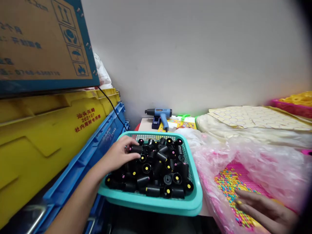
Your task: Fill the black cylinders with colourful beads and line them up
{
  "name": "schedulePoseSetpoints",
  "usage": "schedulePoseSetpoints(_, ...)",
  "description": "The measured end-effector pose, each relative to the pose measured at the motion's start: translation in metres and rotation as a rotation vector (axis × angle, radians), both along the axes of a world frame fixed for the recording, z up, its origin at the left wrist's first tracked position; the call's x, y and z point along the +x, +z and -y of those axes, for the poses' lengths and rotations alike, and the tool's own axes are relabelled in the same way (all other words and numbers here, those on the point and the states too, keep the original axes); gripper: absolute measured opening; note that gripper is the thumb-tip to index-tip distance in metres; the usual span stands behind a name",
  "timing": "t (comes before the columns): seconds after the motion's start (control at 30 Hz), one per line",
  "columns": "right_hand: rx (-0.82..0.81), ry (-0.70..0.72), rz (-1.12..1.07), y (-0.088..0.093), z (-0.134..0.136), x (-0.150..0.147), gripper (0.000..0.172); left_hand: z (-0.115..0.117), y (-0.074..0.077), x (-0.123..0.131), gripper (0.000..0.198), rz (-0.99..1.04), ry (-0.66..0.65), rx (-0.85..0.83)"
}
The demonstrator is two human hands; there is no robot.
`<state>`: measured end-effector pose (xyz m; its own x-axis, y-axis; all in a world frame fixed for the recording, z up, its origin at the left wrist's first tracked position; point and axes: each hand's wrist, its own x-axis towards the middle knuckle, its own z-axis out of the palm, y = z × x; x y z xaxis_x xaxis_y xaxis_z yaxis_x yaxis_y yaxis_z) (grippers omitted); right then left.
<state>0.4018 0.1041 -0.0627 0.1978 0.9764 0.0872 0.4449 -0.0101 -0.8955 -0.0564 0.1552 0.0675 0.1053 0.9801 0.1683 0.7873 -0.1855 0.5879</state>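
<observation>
A turquoise plastic basket [198, 195] is heaped with short black plastic cylinders [153, 190], several with a yellow or pink dot at the end. My left hand [120, 151] reaches over its left side, fingers and thumb closed around one black cylinder [136, 149]. At the right, my right hand [265, 208] pinches a small yellow bead [238, 202] between its fingertips. It hovers over a pile of small colourful beads [227, 183], yellow, blue, orange and pink, lying in a pink tray [253, 178] lined with clear plastic.
A blue heat gun [162, 113] stands behind the basket. Yellow [48, 130] and blue crates [80, 172] are stacked on the left under a cardboard box [44, 45]. Patterned sheets [258, 117] lie at the back right, beside a pink basket of yellow pieces [296, 99].
</observation>
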Motion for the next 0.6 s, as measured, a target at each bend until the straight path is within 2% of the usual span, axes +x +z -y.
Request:
schedulePoseSetpoints(0.03,-0.074,0.095,-0.035,0.011,0.001,-0.019,0.024,0.014,0.001,0.007,0.028,0.062,-0.05,-0.008)
schedulePoseSetpoints(0.1,-0.109,0.309,-0.057,0.035,0.003,-0.061,0.023,0.039,0.0,0.023,0.028,0.161,-0.168,-0.041)
schedulePoseSetpoints(0.2,-0.05,0.446,-0.234,0.068,0.007,-0.123,0.018,0.066,-0.007,0.034,0.031,0.177,-0.278,-0.07)
schedulePoseSetpoints(0.23,-0.033,0.476,-0.278,0.076,0.009,-0.14,0.017,0.07,-0.008,0.032,0.035,0.147,-0.259,-0.062)
schedulePoseSetpoints(0.3,-0.014,0.498,-0.345,0.084,0.012,-0.162,0.014,0.071,-0.008,0.02,0.042,0.067,-0.12,-0.026)
schedulePoseSetpoints(0.37,-0.035,0.511,-0.381,0.083,0.015,-0.172,0.015,0.061,-0.004,0.002,0.043,-0.043,0.073,-0.008)
schedulePoseSetpoints(0.43,-0.082,0.501,-0.416,0.075,0.017,-0.173,0.017,0.04,0.0,-0.015,0.039,-0.2,0.174,-0.041)
schedulePoseSetpoints(0.5,-0.122,0.437,-0.459,0.064,0.018,-0.167,0.021,0.012,0.002,-0.023,0.036,-0.392,0.162,-0.108)
schedulePoseSetpoints(0.6,-0.145,0.335,-0.507,0.051,0.018,-0.158,0.026,-0.032,-0.006,-0.016,0.029,-0.587,0.073,-0.216)
